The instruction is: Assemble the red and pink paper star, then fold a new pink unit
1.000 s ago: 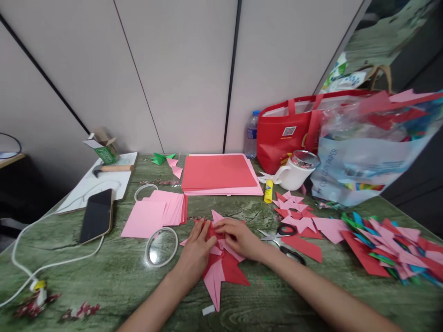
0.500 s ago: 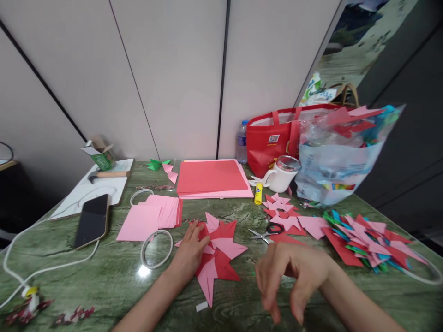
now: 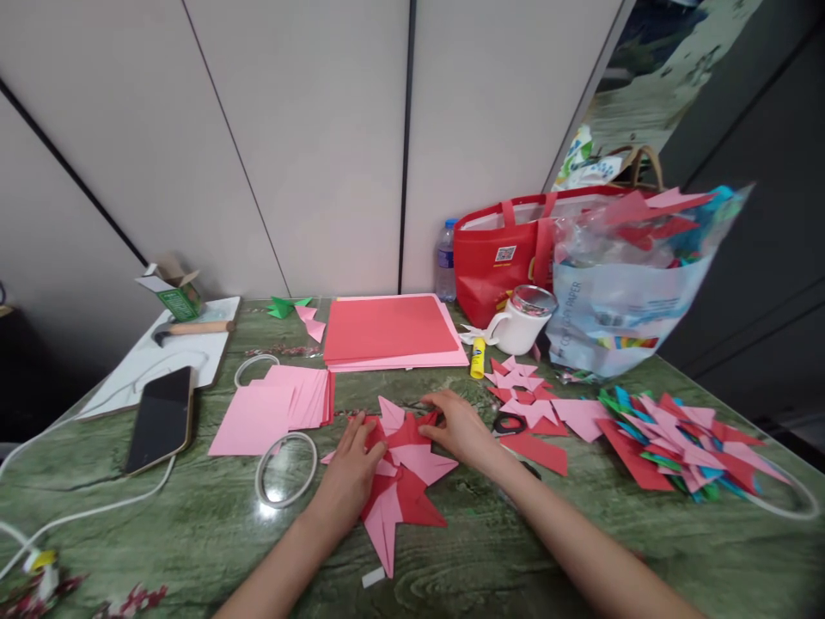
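Observation:
A red and pink folded paper star [image 3: 403, 481] lies on the green table [image 3: 193, 533] in front of me. My left hand [image 3: 351, 468] rests flat on the star's left side, fingers stretched out. My right hand [image 3: 456, 425] lies on the star's upper right points, fingers curled down onto the paper. Black-handled scissors [image 3: 509, 425] lie just right of my right hand, partly hidden by it.
A pink square stack [image 3: 271, 404], a clear tape ring [image 3: 287, 456], a phone [image 3: 160, 419] and a white cable [image 3: 77, 511] lie left. Red sheets [image 3: 390, 328], a glue stick [image 3: 478, 357], a white mug [image 3: 522, 322], a red bag [image 3: 509, 258] and a plastic bag [image 3: 619, 292] stand behind. Folded pieces [image 3: 683, 438] pile right.
My right hand, lifted off and hanging at the lower right half a second ago, has come back onto the star's upper right. My left hand has stayed on the star.

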{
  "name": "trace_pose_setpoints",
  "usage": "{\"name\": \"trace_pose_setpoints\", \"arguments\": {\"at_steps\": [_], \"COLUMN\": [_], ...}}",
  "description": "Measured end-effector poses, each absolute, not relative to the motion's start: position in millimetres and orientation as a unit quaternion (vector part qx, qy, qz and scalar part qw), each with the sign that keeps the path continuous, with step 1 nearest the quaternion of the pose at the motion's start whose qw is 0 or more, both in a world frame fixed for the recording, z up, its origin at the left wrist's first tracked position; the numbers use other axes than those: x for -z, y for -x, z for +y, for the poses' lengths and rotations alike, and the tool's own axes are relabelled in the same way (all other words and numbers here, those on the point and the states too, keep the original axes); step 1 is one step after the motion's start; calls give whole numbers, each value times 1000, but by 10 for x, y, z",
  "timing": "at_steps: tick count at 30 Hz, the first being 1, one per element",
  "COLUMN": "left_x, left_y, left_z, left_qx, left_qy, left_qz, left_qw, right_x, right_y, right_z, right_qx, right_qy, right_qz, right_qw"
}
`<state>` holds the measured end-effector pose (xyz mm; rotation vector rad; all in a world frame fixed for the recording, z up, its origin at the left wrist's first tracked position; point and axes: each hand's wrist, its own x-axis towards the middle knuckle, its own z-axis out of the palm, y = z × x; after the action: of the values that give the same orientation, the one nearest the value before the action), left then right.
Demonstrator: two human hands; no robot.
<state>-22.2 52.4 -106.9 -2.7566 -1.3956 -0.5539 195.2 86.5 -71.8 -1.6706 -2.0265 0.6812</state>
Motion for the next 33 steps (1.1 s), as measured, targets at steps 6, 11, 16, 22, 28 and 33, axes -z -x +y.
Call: {"name": "trace_pose_setpoints", "arguments": {"at_steps": [6,11,16,22,28,33], "left_x": [1013,944,841,866,989,1005], "left_y": [206,124,11,-2,-73,-137], "left_z": [537,576,638,728,893,921], "left_qx": [145,147,116,98,136,114], "left_qy": [878,873,873,891,863,857], "left_qz": [-457,-465,-473,-442,-485,-502], "left_qw": [-18,-12,22,-16,-42,-32], "right_x": [748,782,779,824,791,762], "right_y": [-1871,-1864,-1862,-1883,-1878,-1879], "right_z": [901,924,930,953,946,918], "right_qx": [-258,-262,-251,-254,-255,-270], "right_qy": [632,630,625,599,597,598], "right_qz": [-699,-698,-707,-722,-731,-723], "right_qw": [212,218,215,234,210,216]}}
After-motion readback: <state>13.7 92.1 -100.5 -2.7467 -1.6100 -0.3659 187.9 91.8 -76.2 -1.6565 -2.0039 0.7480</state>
